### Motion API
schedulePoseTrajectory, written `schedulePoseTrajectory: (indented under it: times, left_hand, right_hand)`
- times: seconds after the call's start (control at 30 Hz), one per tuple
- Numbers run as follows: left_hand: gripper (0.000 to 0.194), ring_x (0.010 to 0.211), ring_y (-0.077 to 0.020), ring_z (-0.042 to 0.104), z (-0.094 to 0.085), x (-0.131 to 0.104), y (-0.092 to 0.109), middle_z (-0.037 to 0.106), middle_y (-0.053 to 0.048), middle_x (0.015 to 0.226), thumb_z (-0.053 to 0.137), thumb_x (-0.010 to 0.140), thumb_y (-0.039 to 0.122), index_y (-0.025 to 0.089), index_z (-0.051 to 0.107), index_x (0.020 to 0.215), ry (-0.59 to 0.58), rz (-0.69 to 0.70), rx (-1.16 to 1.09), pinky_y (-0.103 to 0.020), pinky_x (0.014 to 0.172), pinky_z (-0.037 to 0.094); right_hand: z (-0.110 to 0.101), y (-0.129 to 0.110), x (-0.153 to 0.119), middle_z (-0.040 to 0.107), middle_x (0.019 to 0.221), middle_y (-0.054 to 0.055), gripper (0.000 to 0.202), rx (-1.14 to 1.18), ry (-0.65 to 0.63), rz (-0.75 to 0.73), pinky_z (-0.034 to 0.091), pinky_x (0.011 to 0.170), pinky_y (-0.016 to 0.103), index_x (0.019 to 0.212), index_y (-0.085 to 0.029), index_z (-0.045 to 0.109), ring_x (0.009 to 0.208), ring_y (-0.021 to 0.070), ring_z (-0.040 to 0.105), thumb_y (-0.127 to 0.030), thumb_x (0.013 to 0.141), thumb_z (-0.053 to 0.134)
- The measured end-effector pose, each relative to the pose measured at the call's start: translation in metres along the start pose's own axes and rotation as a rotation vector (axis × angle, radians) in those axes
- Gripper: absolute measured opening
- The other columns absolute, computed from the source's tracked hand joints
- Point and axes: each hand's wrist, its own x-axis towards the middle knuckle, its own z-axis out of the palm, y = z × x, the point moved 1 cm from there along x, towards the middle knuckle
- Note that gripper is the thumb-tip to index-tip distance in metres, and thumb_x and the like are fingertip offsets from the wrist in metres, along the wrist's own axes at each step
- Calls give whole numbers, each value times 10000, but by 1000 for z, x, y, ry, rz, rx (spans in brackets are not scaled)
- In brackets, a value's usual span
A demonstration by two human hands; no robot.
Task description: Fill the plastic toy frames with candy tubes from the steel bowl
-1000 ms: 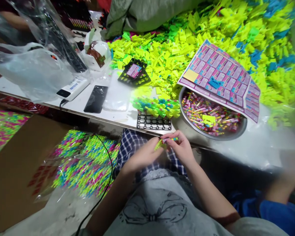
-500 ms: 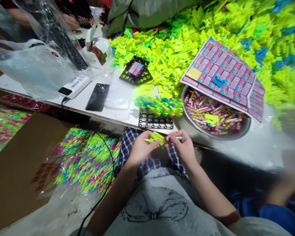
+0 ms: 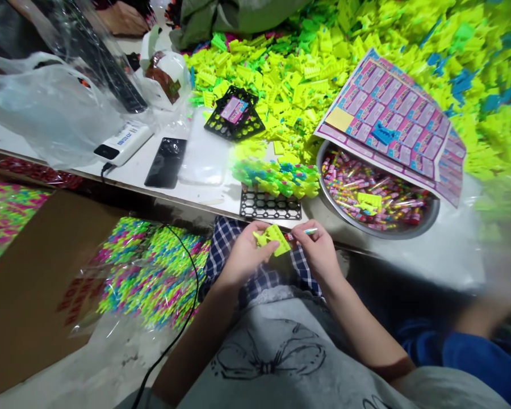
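Observation:
Over my lap, my left hand [image 3: 247, 253] pinches a flat yellow-green plastic piece [image 3: 277, 241] between thumb and fingers. Close beside it, my right hand [image 3: 317, 245] grips a small candy-filled tube [image 3: 310, 231] with a red and white end pointing at the piece; whether the two touch I cannot tell. Just beyond my hands, a black grid rack [image 3: 270, 211] at the table edge bears rows of assembled yellow-green pieces [image 3: 276, 180]. To the right stands a metal bowl [image 3: 381, 232] full of similar small tubes [image 3: 344, 182], with one yellow-green piece [image 3: 369, 201] on top.
A printed label sheet [image 3: 392, 116] overhangs the bowl. Behind lies a heap of yellow-green pieces [image 3: 298, 74]. Left on the table are a phone [image 3: 166, 163], a white power bank [image 3: 123, 142] and plastic bags [image 3: 59, 113]. Another person's hand [image 3: 123, 20] shows at upper left.
The yellow-green piece has turned in my left hand and shows more of its flat face. My right hand has shifted slightly, still holding the tube. The other person's hand shows more clearly.

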Motion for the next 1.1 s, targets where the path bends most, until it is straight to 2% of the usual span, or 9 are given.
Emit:
schedulePoseTrajectory:
  times: [0.1,0.23,0.33,0.4,0.53,0.63,0.73,0.93,1.1]
  left_hand:
    - [381,544,-64,523,0,-1,-1,573,35,727,704,639,272,190,469,927,-60,-32,-35,-152,460,404]
    - [349,672,-99,572,-1,-2,-5,588,24,784,701,653,247,195,473,912,-124,-38,-85,-210,615,454]
    - [322,701,-105,571,-2,-2,-7,579,24,786,697,661,228,192,476,892,-169,-49,-113,-228,656,451]
    - [320,704,-106,573,-2,-3,-7,575,23,786,694,665,218,188,464,885,-193,-74,-153,-237,669,450]
    - [363,678,-117,583,1,-8,-5,573,22,772,710,638,224,181,436,873,-182,-135,-203,-248,640,459]
    - [364,614,-110,574,5,-13,-6,570,19,746,699,639,252,173,430,873,-161,-166,-172,-222,548,444]
    - [363,549,-98,558,8,-15,-10,562,22,710,686,630,271,169,421,856,-145,-182,-134,-193,465,398]
    - [322,524,-97,551,7,-17,-22,561,27,667,648,662,260,177,414,867,-135,-180,-60,-189,449,376]
    - [334,608,-100,553,9,-19,-23,537,25,722,678,626,243,173,430,839,-190,-257,-246,-209,521,410]
  right_hand:
    - [1,2,0,614,592,-48,210,93,-14,59,451,485,199,680,-194,521,473,80,534,-295,688,704]
    - [3,8,-1,593,565,-53,264,236,-44,225,434,419,189,631,-186,515,419,69,500,-323,634,741]
    - [8,12,-5,549,509,-61,286,308,-44,348,404,362,183,645,-181,522,391,73,473,-358,613,744]
    - [12,15,-8,520,475,-67,297,311,-12,372,380,334,180,645,-180,516,374,76,459,-370,608,740]
    - [16,18,-16,529,500,-72,293,249,126,165,368,368,185,653,-194,475,384,71,438,-345,634,725]
    - [15,22,-21,533,538,-62,271,112,216,-48,382,430,194,663,-197,455,447,78,460,-348,700,677]
    - [13,28,-23,510,557,-60,287,54,255,-189,380,464,204,649,-200,411,481,84,460,-349,740,639]
    - [12,39,-20,477,541,-74,305,78,219,-270,338,448,204,646,-209,361,451,80,424,-327,747,623]
    - [18,38,-20,374,472,-96,334,170,174,-177,290,411,197,615,-210,321,399,67,324,-359,748,588]
